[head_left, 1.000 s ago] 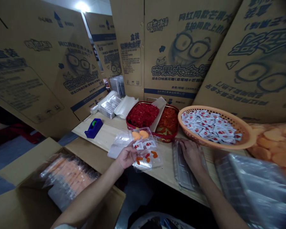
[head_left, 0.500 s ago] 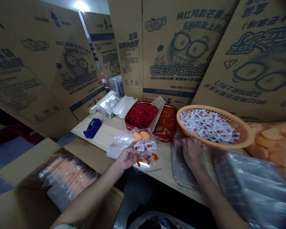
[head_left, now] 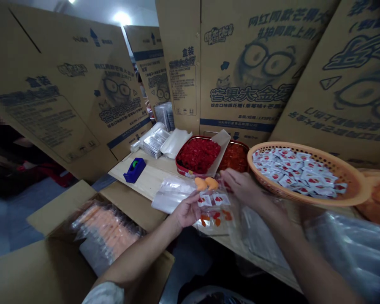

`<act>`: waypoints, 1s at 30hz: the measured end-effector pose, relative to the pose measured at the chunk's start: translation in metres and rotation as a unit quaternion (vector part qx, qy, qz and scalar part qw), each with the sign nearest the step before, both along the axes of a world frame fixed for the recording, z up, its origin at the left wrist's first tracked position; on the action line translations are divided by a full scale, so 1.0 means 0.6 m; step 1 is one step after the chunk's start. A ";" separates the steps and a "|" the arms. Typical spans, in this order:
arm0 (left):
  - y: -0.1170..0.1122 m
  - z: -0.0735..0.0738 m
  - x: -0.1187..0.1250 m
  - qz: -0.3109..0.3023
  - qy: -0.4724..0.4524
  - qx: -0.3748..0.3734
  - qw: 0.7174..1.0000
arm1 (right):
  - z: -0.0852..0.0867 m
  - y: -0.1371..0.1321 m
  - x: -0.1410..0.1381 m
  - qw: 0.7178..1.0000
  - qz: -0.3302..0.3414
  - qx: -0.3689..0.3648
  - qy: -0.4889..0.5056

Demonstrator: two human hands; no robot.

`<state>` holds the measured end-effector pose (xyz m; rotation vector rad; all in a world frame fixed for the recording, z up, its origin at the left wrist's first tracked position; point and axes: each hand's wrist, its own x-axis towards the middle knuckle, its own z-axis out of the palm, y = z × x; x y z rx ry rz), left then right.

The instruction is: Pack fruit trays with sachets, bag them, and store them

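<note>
My left hand (head_left: 187, 211) grips the left edge of a clear plastic tray (head_left: 211, 211). Inside the tray lie two orange pieces at the top, two small white sachets in the middle and several red and orange bits at the bottom. Close to the tray's upper right is my right hand (head_left: 242, 185), its fingers curled and smeared by motion. It appears to pinch a thin clear plastic cover (head_left: 239, 226), whose outline is hard to make out. Under the tray's left side lies a clear plastic sheet (head_left: 171, 195).
Red bits fill a tin (head_left: 182, 169); orange-red bits fill another (head_left: 237, 156). An orange basket (head_left: 356, 190) holds sachets. Nearby are a blue tape dispenser (head_left: 134, 170), clear trays (head_left: 156, 141) and stacked plastic (head_left: 351, 249). An open carton (head_left: 28, 270) holds packed trays; tall cartons (head_left: 183, 84) stand behind.
My right hand has moved left and up from the clear plastic on the table's right towards the filled tray. My left hand still holds the tray. The view has shifted slightly left.
</note>
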<state>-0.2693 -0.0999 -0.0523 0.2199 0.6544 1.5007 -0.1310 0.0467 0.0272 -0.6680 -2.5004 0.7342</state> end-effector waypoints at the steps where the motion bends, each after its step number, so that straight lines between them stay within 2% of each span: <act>1: 0.001 0.000 0.004 -0.003 0.000 0.004 1.000 | 0.002 -0.011 -0.026 0.999 -0.004 0.032 -0.026; 4: 0.001 0.000 0.015 -0.019 -0.002 0.018 1.000 | -0.013 -0.035 -0.091 0.986 -0.021 0.137 -0.089; 7: -0.002 0.000 0.023 -0.029 -0.003 0.022 0.999 | -0.038 -0.044 -0.126 0.970 -0.041 0.204 -0.123; 10: -0.007 0.003 0.030 -0.010 0.009 0.003 1.000 | -0.052 -0.045 -0.134 0.965 -0.062 0.216 -0.132; 13: -0.011 0.005 0.032 -0.004 0.013 -0.009 1.000 | -0.053 -0.035 -0.123 0.964 -0.069 0.215 -0.140; 16: -0.014 0.005 0.025 -0.009 0.009 -0.008 1.000 | -0.054 -0.018 -0.094 0.977 -0.105 0.146 -0.118; 17: -0.016 0.006 0.021 -0.014 0.010 -0.005 1.000 | -0.055 -0.013 -0.079 0.985 -0.122 0.087 -0.083; 19: -0.017 0.009 0.012 -0.021 0.011 0.003 1.000 | -0.062 -0.010 -0.044 0.987 -0.124 -0.103 0.020; 20: -0.016 0.012 0.009 -0.024 0.013 0.006 1.000 | -0.067 -0.013 -0.024 0.967 -0.095 -0.227 0.067; 22: -0.012 0.021 0.008 -0.032 0.022 0.014 0.999 | -0.076 -0.028 0.017 0.881 -0.013 -0.455 0.126; 24: -0.004 0.033 0.015 -0.051 0.036 0.019 0.998 | -0.083 -0.049 0.056 0.793 0.013 -0.588 0.162; 26: 0.011 0.043 0.027 -0.094 0.047 0.012 0.994 | -0.083 -0.065 0.093 0.741 -0.046 -0.632 0.222; 28: 0.034 0.048 0.041 -0.129 0.076 -0.011 0.989 | -0.073 -0.072 0.129 0.708 -0.131 -0.635 0.280; 30: 0.067 0.044 0.058 -0.100 0.162 -0.024 0.981 | -0.054 -0.073 0.168 0.685 -0.200 -0.625 0.317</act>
